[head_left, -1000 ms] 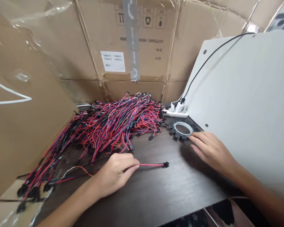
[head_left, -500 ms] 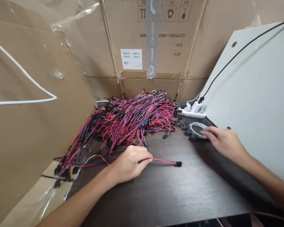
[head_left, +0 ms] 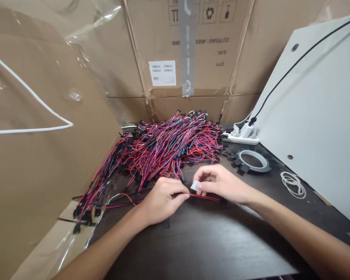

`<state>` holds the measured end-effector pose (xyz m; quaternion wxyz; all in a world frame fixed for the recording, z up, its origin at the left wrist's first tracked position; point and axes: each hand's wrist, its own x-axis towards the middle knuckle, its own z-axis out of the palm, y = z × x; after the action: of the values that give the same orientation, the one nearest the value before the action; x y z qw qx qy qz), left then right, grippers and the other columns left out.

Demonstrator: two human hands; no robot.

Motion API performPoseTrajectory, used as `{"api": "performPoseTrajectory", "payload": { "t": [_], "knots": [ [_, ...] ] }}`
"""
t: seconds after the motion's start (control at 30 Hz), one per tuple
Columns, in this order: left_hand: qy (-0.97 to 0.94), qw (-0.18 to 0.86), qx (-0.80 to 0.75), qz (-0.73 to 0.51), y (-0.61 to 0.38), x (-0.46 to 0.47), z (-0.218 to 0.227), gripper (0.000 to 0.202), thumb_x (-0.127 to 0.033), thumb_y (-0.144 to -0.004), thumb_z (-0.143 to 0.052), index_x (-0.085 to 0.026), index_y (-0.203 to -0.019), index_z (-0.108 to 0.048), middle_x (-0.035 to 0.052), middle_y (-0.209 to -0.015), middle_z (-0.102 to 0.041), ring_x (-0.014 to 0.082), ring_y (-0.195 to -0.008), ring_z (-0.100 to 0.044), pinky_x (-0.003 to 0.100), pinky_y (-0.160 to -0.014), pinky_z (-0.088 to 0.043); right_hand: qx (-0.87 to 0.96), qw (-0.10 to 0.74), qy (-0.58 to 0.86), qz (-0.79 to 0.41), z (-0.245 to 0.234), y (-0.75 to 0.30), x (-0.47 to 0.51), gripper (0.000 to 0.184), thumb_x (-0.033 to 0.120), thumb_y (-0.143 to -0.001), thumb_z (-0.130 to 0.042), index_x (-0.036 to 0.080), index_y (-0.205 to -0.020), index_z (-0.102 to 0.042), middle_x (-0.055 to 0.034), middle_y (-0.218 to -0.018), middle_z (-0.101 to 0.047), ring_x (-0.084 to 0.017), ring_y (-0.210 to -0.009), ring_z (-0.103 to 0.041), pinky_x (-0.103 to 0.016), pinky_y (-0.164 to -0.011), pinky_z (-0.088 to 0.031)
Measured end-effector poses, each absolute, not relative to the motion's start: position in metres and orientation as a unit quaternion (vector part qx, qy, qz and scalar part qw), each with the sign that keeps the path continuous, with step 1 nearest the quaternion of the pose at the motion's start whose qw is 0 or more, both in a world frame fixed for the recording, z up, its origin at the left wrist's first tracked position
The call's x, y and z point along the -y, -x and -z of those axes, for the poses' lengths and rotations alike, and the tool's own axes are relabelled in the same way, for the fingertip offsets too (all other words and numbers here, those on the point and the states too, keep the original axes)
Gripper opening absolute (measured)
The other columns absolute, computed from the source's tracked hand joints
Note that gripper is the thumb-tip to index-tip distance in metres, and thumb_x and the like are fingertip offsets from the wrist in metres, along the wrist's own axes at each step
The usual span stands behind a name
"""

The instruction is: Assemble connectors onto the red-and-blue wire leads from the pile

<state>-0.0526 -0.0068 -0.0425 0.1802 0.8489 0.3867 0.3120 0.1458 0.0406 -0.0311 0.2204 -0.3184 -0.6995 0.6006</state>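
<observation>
My left hand (head_left: 166, 200) pinches a wire harness (head_left: 205, 197) of red and dark wires over the table. The harness runs out to the right, where its black connector is partly hidden under my right hand (head_left: 218, 182). Between my right thumb and fingers is a small pale piece of tape (head_left: 195, 185), held just above the wires near my left fingertips. Behind both hands lies a big heap of wire harnesses (head_left: 169, 144), red, blue and black, with black connectors.
A ring with dark tape pieces around its rim (head_left: 252, 161) lies at the right, near a coiled pale cord (head_left: 293, 184). Behind it is a white power strip (head_left: 242, 138). Cardboard (head_left: 204, 77) stands at the back, a white panel (head_left: 317, 97) at the right.
My right hand has moved left from the ring to the harness, carrying a piece of tape. My left hand still grips the harness in about the same place.
</observation>
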Motion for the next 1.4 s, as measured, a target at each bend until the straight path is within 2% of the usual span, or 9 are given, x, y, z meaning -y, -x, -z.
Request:
{"api": "performPoseTrajectory", "payload": {
  "t": [0.17,0.37,0.5,0.6,0.8,1.17,1.4],
  "knots": [
    [-0.820,0.223,-0.436,-0.297,0.053,0.003,0.042,0.015,-0.008,-0.079,-0.062,-0.014,-0.070,-0.072,0.0005,-0.063,-0.068,0.0102,-0.057,-0.060,0.020,-0.059,-0.043,0.635,0.168,0.307,-0.689,0.046,-0.156,-0.041,0.028,0.038,-0.078,-0.065,0.010,-0.082,-0.060,-0.0041,-0.066,-0.064,-0.012,-0.055,-0.058,-0.026,-0.056,-0.047],
    [-0.795,0.259,-0.460,-0.298,0.049,0.003,0.045,0.015,-0.009,-0.078,-0.062,-0.015,-0.069,-0.072,0.0000,-0.062,-0.068,0.0104,-0.056,-0.059,0.021,-0.059,-0.043,0.683,0.166,0.311,-0.640,0.047,-0.156,-0.035,0.024,0.035,-0.082,-0.061,0.011,-0.081,-0.062,-0.0040,-0.071,-0.063,-0.010,-0.057,-0.055,-0.024,-0.057,-0.048],
    [-0.771,0.295,-0.484,-0.292,0.046,0.005,0.043,0.017,-0.008,-0.076,-0.060,-0.015,-0.066,-0.072,-0.0003,-0.061,-0.068,0.0107,-0.055,-0.058,0.022,-0.057,-0.042,0.814,0.180,0.262,-0.487,0.043,-0.154,-0.029,0.011,0.020,-0.086,-0.056,0.014,-0.079,-0.064,-0.0047,-0.084,-0.065,-0.012,-0.069,-0.057,-0.025,-0.066,-0.048],
    [-0.748,0.322,-0.508,-0.282,0.045,0.006,0.041,0.017,-0.006,-0.074,-0.059,-0.014,-0.066,-0.072,-0.0007,-0.060,-0.067,0.0103,-0.054,-0.057,0.021,-0.055,-0.040,0.888,0.182,0.213,-0.364,0.043,-0.153,-0.023,0.014,0.011,-0.087,-0.052,0.015,-0.084,-0.065,-0.0051,-0.089,-0.065,-0.014,-0.080,-0.058,-0.026,-0.075,-0.046],
    [-0.702,0.371,-0.549,-0.260,0.043,0.006,0.039,0.016,-0.008,-0.073,-0.059,-0.013,-0.061,-0.069,-0.0017,-0.053,-0.062,0.0093,-0.051,-0.051,0.020,-0.051,-0.036,0.943,0.125,0.196,-0.238,0.052,-0.155,-0.016,0.024,0.011,-0.093,-0.040,0.014,-0.095,-0.064,-0.0084,-0.090,-0.062,-0.019,-0.079,-0.058,-0.030,-0.070,-0.046],
    [-0.699,0.375,-0.548,-0.266,0.043,0.008,0.042,0.014,-0.009,-0.073,-0.060,-0.013,-0.062,-0.069,-0.0013,-0.056,-0.062,0.0091,-0.053,-0.051,0.020,-0.052,-0.036,0.888,0.171,0.250,-0.345,0.047,-0.152,-0.018,0.022,0.015,-0.092,-0.047,0.016,-0.078,-0.064,-0.0018,-0.074,-0.063,-0.013,-0.067,-0.058,-0.024,-0.064,-0.044],
    [-0.710,0.370,-0.540,-0.260,0.042,0.008,0.044,0.014,-0.010,-0.074,-0.058,-0.013,-0.065,-0.070,-0.0013,-0.057,-0.063,0.0091,-0.053,-0.052,0.020,-0.053,-0.036,0.901,0.163,0.230,-0.329,0.046,-0.153,-0.019,0.027,0.016,-0.093,-0.044,0.016,-0.077,-0.065,-0.0032,-0.073,-0.064,-0.013,-0.067,-0.058,-0.024,-0.063,-0.044]
  ]
}}
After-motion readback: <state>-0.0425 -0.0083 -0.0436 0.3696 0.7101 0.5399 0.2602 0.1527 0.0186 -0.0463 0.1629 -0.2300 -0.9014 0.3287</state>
